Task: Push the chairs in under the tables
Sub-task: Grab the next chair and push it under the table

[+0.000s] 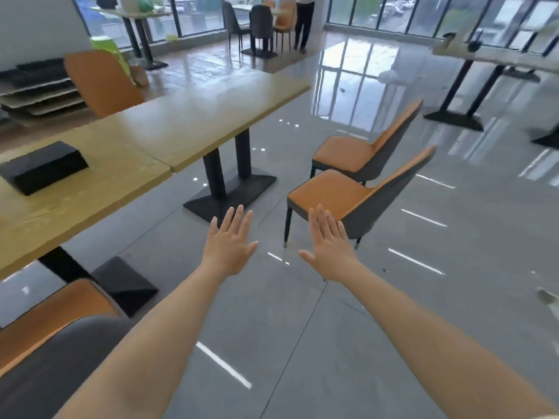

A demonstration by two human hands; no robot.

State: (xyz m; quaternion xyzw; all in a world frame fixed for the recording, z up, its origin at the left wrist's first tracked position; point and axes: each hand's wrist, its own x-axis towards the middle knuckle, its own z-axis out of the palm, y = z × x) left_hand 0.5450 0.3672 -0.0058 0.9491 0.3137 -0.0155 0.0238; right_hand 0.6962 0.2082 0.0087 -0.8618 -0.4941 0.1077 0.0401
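A large room with a glossy grey tiled floor (393,297) and tall windows (378,13) along the far side is shown. Two light wooden worktops are set end to end on the left: the near worktop (60,207) and the far worktop (211,116), each carried on black posts with flat black bases. A black box (42,166) is placed on the near worktop, close to its far edge.

Two orange chairs with grey shells are seen standing out on the floor, well apart from the right edge of the far worktop, their seats turned toward it. The nearer chair (348,198) is just in front of the farther chair (363,155). A third chair (60,328) is tucked partly under the near corner of the near worktop at the lower left, and a fourth chair (99,80) is seen beyond the worktops' far edge.

Both arms are stretched forward. The left hand (231,243) and the right hand (328,246) are spread flat with fingers wide, palms down, and nothing is held. The right hand's fingertips overlap the nearer chair's seat in the view; whether contact is made cannot be told.

In the background, further tables with chairs and a standing person (304,22) are visible.
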